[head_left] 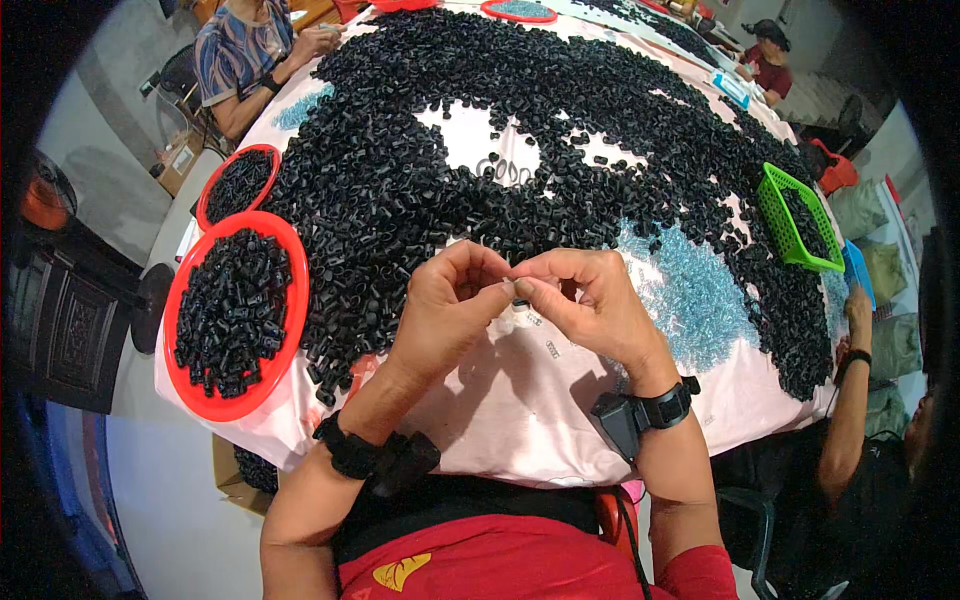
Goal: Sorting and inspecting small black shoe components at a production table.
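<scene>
Peeking below fingertips (527, 288) (black piece (519, 303))

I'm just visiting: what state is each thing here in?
Left hand: fingertips pinched, anything held unclear
Right hand: likewise, meeting the left
Black parts: loose, heaped
Pale blue pieces: loose, piled
Large red tray: filled with black parts
Red tray behind it: loaded
Green basket: holding dark pieces

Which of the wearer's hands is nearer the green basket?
Right. The right hand is left of the green basket, across a blue pile; the left hand is farther left, beyond the right hand.
</scene>
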Available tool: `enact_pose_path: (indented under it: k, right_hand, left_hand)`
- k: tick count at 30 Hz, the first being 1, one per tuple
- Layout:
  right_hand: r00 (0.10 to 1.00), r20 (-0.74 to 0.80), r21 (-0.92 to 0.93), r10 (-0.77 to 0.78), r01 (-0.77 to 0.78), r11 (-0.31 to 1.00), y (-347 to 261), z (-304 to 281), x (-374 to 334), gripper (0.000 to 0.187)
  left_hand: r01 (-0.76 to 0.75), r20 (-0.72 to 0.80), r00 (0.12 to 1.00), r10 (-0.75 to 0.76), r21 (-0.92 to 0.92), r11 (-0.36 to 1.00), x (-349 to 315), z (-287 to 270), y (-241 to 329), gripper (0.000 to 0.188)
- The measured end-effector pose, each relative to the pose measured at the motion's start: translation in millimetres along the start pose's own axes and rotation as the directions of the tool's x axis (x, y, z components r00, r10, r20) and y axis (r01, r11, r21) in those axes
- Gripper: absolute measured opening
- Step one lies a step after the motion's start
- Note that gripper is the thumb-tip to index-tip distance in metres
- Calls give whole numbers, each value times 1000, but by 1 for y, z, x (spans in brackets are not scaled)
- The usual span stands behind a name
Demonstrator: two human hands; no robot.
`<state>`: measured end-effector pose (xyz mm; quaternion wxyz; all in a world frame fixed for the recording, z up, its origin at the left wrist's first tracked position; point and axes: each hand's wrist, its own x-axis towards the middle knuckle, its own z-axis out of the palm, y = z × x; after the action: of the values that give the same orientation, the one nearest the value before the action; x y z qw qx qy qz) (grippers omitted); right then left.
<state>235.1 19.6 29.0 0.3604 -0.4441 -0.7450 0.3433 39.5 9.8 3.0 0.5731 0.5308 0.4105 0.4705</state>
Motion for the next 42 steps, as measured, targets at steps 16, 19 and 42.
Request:
enact_pose_path:
  k: [16,19,42]
  right_hand:
    - [991,-126,-123,50,-66,990,10,0,1,16]
    - [988,-153,-138,20,-41,990,10,1,2,15]
    - [953,-268,-175,-139,94,980,6,1,3,15]
  left_hand:
    - [-67,-143,975,170,542,838,4,-17,1,20]
    - [-261,-33,901,433,755,601,17,-13,-9,21]
    - [-274,106,950,292,732,624,11,-6,-5,24]
